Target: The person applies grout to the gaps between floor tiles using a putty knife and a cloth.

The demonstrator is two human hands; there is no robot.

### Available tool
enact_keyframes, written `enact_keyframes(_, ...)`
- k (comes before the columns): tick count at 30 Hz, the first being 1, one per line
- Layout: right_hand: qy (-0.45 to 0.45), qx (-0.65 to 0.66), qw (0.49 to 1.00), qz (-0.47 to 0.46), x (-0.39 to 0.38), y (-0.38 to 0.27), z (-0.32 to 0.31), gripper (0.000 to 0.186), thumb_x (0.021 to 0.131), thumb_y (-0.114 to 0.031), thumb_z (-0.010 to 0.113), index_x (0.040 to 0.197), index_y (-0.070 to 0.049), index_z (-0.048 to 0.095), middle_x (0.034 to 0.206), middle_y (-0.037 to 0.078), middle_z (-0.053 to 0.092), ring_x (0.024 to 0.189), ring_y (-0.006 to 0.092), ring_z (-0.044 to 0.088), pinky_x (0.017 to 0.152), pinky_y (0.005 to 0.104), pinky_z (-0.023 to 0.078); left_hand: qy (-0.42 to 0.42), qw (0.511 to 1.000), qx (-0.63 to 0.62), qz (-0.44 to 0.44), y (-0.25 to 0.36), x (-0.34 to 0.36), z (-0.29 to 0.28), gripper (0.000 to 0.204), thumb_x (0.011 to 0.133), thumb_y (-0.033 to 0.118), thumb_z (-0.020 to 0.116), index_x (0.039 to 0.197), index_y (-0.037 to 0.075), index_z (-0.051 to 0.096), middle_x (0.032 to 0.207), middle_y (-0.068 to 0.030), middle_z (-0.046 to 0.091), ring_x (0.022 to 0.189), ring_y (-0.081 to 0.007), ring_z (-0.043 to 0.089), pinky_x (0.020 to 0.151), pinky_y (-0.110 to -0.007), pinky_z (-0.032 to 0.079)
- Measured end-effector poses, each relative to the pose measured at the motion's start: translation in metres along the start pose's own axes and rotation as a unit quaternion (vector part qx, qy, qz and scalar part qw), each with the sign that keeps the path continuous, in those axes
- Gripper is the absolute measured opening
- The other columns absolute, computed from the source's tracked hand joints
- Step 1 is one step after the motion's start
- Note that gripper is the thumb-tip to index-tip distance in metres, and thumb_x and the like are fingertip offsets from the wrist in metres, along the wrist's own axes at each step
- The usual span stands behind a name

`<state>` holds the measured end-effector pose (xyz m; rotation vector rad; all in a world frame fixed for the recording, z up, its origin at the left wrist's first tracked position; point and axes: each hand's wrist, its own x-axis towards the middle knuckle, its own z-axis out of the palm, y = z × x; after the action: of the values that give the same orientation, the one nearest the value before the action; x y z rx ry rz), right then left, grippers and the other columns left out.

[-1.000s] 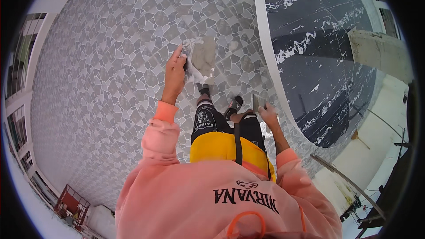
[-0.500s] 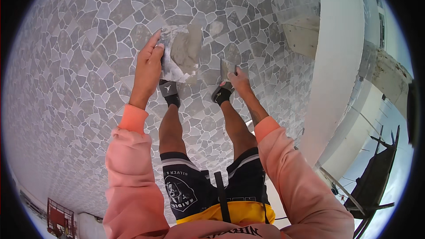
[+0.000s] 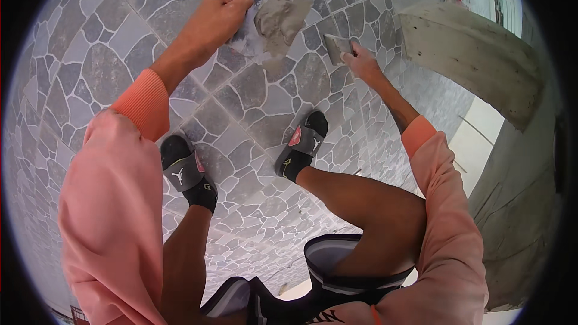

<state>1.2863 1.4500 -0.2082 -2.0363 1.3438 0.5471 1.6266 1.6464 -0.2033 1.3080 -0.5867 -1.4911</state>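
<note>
Over the stone-patterned tile floor (image 3: 238, 99), the person's left hand (image 3: 223, 13) pinches the edge of a flat plate (image 3: 244, 35) bearing a mound of grey mortar (image 3: 282, 19), far and left of centre. Farther right, the right hand (image 3: 363, 62) grips a putty knife (image 3: 336, 50), its blade apart from the plate. I'd judge the loading done and much of the heap unused; I can't tell whether any has been spread. The left fingers under the plate are hidden, the knife's handle is mostly covered, and the rough beam (image 3: 469, 57) at right blurs into shadow.
</note>
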Motion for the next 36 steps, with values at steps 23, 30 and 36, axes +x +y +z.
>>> enact_keyframes(23, 0.008, 0.629, 0.772, 0.095, -0.052, 0.181, -0.067, 0.042, 0.092, -0.008, 0.054, 0.131, 0.002, 0.043, 0.123, 0.010, 0.055, 0.110, 0.0217, 0.057, 0.095, 0.0422, 0.046, -0.014, 0.997, 0.081, 0.008, 0.055, 0.182, 0.124, 0.041, 0.092, 0.008, 0.041, 0.129, -0.005, 0.050, 0.114, -0.0127, 0.061, 0.103, -0.0171, 0.059, 0.086, -0.027, 0.050)
enact_keyframes(30, 0.012, 0.579, 0.814, 0.051, 0.008, 0.168, -0.088, 0.037, 0.092, -0.009, 0.056, 0.127, 0.002, 0.047, 0.123, 0.010, 0.055, 0.110, 0.0215, 0.057, 0.095, 0.0422, 0.046, -0.007, 0.999, 0.013, 0.036, 0.019, 0.174, 0.128, 0.041, 0.092, 0.008, 0.043, 0.131, -0.002, 0.051, 0.103, -0.0066, 0.063, 0.085, -0.0105, 0.057, 0.071, -0.023, 0.047)
enact_keyframes(36, -0.016, 0.584, 0.812, 0.012, 0.011, 0.164, -0.087, 0.038, 0.090, -0.008, 0.060, 0.125, 0.001, 0.048, 0.123, 0.011, 0.055, 0.112, 0.0245, 0.057, 0.095, 0.0484, 0.047, -0.003, 0.998, -0.054, 0.022, -0.045, 0.168, 0.147, 0.044, 0.095, 0.014, 0.043, 0.137, 0.002, 0.047, 0.110, -0.0043, 0.063, 0.088, -0.0082, 0.061, 0.079, -0.022, 0.050)
